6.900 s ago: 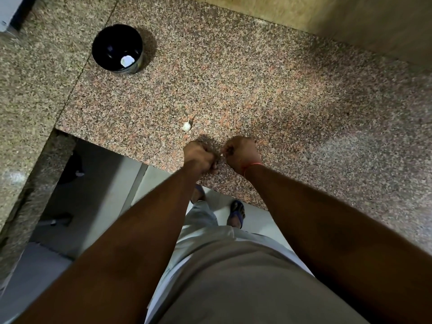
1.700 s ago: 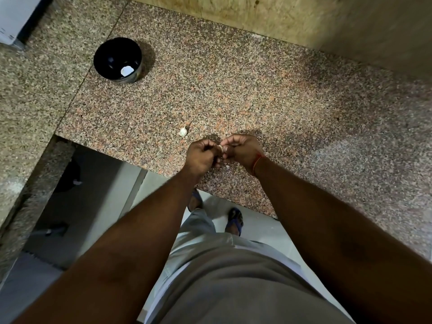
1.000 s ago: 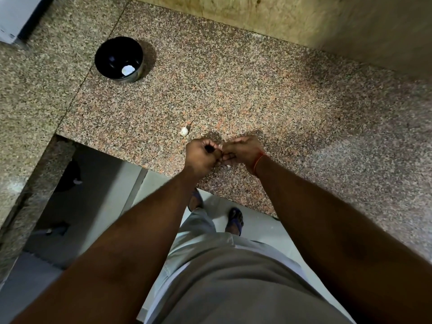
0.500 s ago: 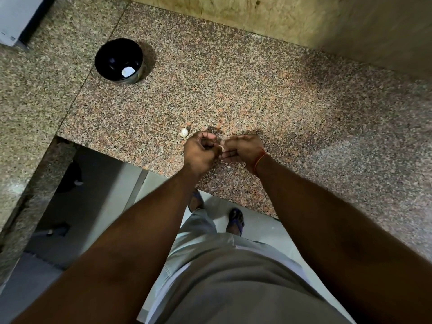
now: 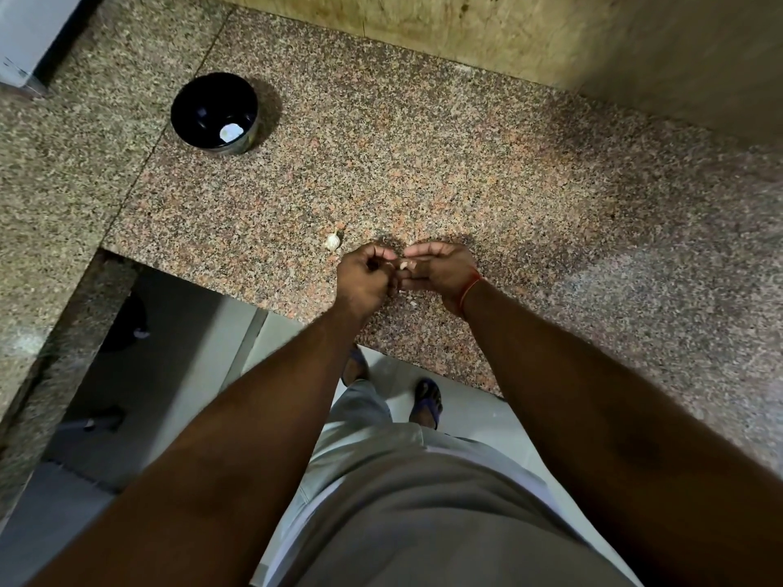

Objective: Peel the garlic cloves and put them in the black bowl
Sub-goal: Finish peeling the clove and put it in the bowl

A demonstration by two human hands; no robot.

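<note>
My left hand (image 5: 365, 278) and my right hand (image 5: 440, 269) meet just above the granite counter's front edge, fingers curled, pinching a small garlic clove (image 5: 402, 264) between them; most of the clove is hidden by the fingertips. An unpeeled garlic clove (image 5: 332, 241) lies on the counter just left of my left hand. The black bowl (image 5: 195, 104) stands at the far left of the counter with one white peeled clove (image 5: 231, 132) inside it.
The speckled granite counter (image 5: 466, 163) runs back to a beige wall (image 5: 551, 36). A small white skin scrap (image 5: 412, 304) lies below my hands. A white appliance (image 5: 25, 31) stands at the top left. The counter edge drops to the floor at my feet.
Both hands stayed at the counter's front edge and worked the clove between the fingertips. My right hand turned slightly palm-up. The bowl and the loose clove have not moved.
</note>
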